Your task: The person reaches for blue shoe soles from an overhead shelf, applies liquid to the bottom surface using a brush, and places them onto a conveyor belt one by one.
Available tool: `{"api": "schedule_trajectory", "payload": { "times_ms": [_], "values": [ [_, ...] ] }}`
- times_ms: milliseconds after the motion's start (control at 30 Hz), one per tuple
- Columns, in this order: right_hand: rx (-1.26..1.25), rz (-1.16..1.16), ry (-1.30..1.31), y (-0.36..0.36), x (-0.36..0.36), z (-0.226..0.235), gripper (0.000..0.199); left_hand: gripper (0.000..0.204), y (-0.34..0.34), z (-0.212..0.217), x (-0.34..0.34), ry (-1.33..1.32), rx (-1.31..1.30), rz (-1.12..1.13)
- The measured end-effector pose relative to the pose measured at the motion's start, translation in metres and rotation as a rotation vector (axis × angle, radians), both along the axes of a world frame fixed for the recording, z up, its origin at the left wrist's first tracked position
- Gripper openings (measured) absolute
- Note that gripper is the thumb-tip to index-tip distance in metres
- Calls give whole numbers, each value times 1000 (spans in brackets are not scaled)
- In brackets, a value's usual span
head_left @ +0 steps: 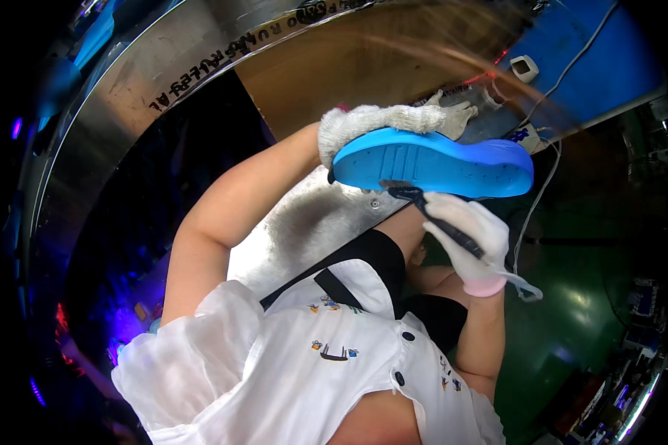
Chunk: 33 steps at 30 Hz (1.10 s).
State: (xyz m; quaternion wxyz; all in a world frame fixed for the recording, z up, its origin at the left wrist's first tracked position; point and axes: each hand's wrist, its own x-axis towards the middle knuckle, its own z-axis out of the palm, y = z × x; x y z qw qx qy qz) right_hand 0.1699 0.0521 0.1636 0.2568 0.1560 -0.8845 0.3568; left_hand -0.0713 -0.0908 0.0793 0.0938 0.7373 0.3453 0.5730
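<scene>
Brush with dark handle: seated in the right hand, which wears a thin white glove. Thumb and fingers are closed round the handle; the head points forward-left of this grip and overlaps the near edge of the blue shoe sole. Exact contact of the bristles cannot be confirmed.

The sole lies just ahead of the right grip, ribbed and dotted face toward the wearer, long axis running left to right. The left hand, in a thick knitted glove, is clamped over the far edge at the left end.

Handling: judged light for its size, a firm foam or rubber that should flex slightly without breaking. A moist surface could make it slippery; knitted fabric should improve purchase. Take hold by the side walls, leaving the broad face free.

Below the left grip: a bare metal plate. Beyond that grip: a brown panel. Farther, forward-right of both grips: a blue surface.
</scene>
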Motion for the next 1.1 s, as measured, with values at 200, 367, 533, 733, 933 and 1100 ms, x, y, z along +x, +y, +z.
{"api": "schedule_trajectory", "payload": {
  "times_ms": [200, 367, 533, 733, 933, 1100],
  "values": [
    [224, -31, 22, 0, 11, 12, 25, 81, -11, 2, -5, -167, -282, -172],
    [475, -52, 1, -2, 19, 25, 34, 56, -27, 52, 21, -1158, -1040, -80],
    [398, -106, 82, 15, 13, 21, 36, 53, -30, 63, 23, -977, -881, -161],
    [376, -152, 148, 16, 17, 36, 30, 76, -33, 69, 29, -1169, -999, 12],
    [-338, -203, 2, 5, 13, 23, 20, 81, -12, 61, 94, -1452, -612, -155],
    [347, -470, 467, -22, -13, -2, 30, 74, 11, 49, 122, -1770, -366, -211]
  ]
}}
